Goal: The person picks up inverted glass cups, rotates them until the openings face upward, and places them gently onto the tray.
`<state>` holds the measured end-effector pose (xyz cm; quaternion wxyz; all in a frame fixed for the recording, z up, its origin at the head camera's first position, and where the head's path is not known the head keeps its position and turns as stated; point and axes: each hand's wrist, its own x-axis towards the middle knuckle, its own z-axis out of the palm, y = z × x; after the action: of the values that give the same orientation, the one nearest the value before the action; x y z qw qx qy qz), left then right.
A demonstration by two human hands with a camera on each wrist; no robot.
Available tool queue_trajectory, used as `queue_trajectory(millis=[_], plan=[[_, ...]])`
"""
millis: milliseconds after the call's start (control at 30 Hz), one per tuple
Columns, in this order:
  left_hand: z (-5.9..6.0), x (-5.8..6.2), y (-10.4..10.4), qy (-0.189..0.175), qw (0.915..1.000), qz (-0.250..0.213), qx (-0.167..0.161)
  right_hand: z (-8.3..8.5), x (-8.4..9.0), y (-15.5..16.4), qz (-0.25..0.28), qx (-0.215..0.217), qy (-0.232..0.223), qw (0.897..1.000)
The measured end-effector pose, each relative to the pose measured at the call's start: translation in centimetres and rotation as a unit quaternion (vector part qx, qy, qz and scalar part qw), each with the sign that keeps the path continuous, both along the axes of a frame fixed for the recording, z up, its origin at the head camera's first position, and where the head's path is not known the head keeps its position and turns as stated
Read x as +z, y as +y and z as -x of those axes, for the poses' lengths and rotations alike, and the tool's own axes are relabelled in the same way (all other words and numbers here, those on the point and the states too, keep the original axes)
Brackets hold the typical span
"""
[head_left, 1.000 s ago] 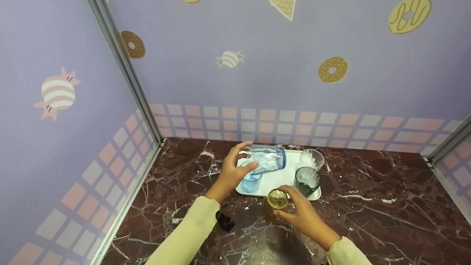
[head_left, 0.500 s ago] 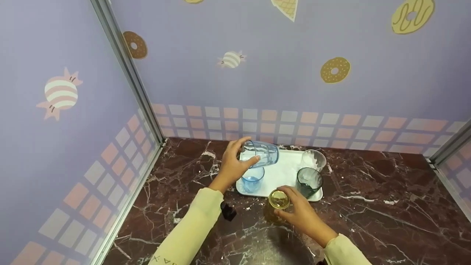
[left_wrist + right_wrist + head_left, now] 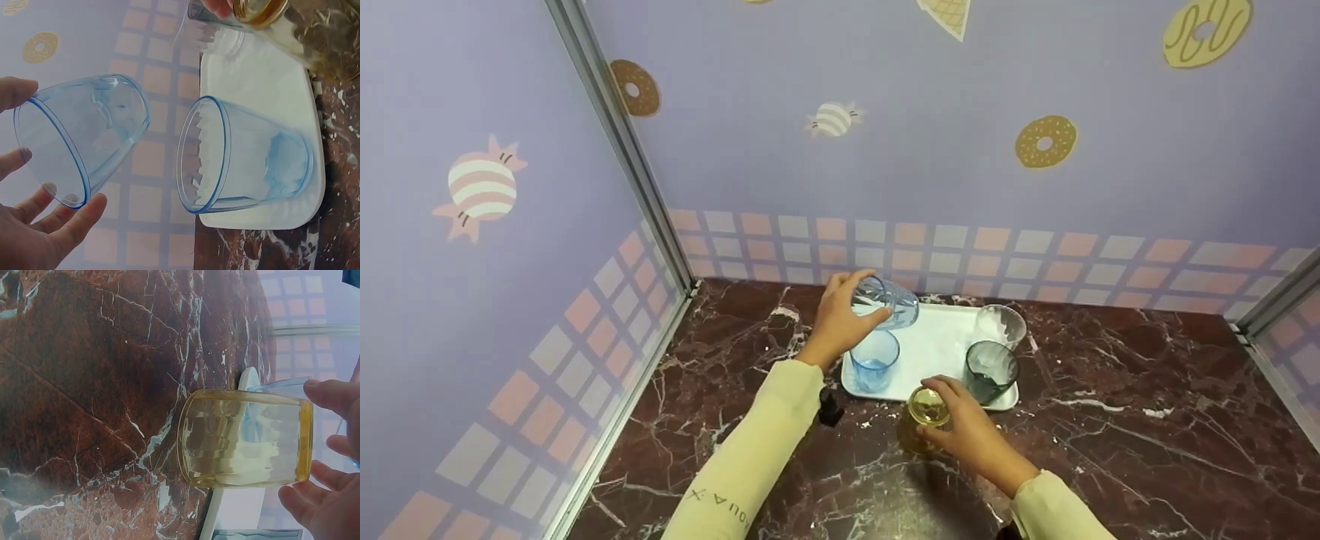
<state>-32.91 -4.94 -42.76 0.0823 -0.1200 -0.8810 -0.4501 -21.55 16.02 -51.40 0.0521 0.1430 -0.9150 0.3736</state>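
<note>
My left hand (image 3: 840,319) grips a light blue glass (image 3: 101,132) by its rim, thumb and fingers spread round it. The glass is tilted, base away to the right, over the back left of the white tray (image 3: 926,360). A second blue glass (image 3: 874,361) stands rim up on the tray's left side, just in front of it. My right hand (image 3: 975,435) holds a yellow glass (image 3: 242,439) by its base end. That glass is upside down, at the counter in front of the tray; whether its rim touches the counter I cannot tell.
A dark grey glass (image 3: 991,371) and a clear glass (image 3: 1000,328) stand at the tray's right end. The tray lies on a dark red marbled counter (image 3: 1117,420). A lilac wall (image 3: 900,172) rises close behind, with a side wall (image 3: 547,330) to the left.
My left hand has moved back and slightly left with its blue glass, which has turned from nearly sideways to more upright. The right hand and yellow glass have stayed almost in place.
</note>
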Motion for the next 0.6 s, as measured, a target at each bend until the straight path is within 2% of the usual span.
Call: queue_trajectory(millis=[267,467,600], plan=[[1.0,0.0,0.6,-0.004,0.9982,0.060,0.000,0.2,-0.4,-0.3,-0.020,-0.002,0.005,1.000],[1.9,-0.2,1.6,0.000,0.9972,0.074,0.000,0.2,-0.8,-0.5,-0.024,-0.007,0.003,1.000],[2.4,-0.5,2.3,0.019,0.9963,0.084,0.003,0.3,-0.9,-0.4,-0.026,-0.015,-0.011,0.999]])
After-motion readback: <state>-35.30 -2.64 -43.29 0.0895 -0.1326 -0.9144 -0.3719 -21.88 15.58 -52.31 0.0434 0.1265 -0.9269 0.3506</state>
